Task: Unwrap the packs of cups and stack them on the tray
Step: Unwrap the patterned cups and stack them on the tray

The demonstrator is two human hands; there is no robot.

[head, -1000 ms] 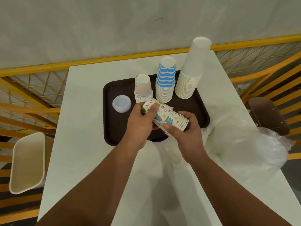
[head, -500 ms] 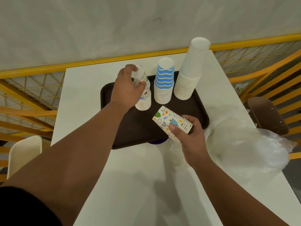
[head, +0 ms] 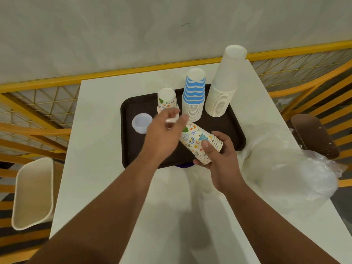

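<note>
The dark brown tray [head: 129, 149] lies on the white table [head: 95, 168], and everything else is placed from it. Over the tray's near half, the right hand [head: 219, 161] grips a short nested stack of doodle-printed cups [head: 200, 141], held on its side, thumb on top and fingers curled underneath. The left hand [head: 163, 134] hovers over the middle of the tray, fingers loosely spread and blurred, its fingertips at the closed end of the held stack; whether they touch it I cannot tell. Along the tray's far edge stand three upside-down stacks: a small printed stack [head: 167, 101], a blue-striped stack [head: 194, 94] and a tall plain white stack [head: 222, 82]. A clear plastic lid [head: 142, 123] rests on the tray's left part. Crumpled clear wrapping [head: 289, 168] lies on the table right of the tray.
</note>
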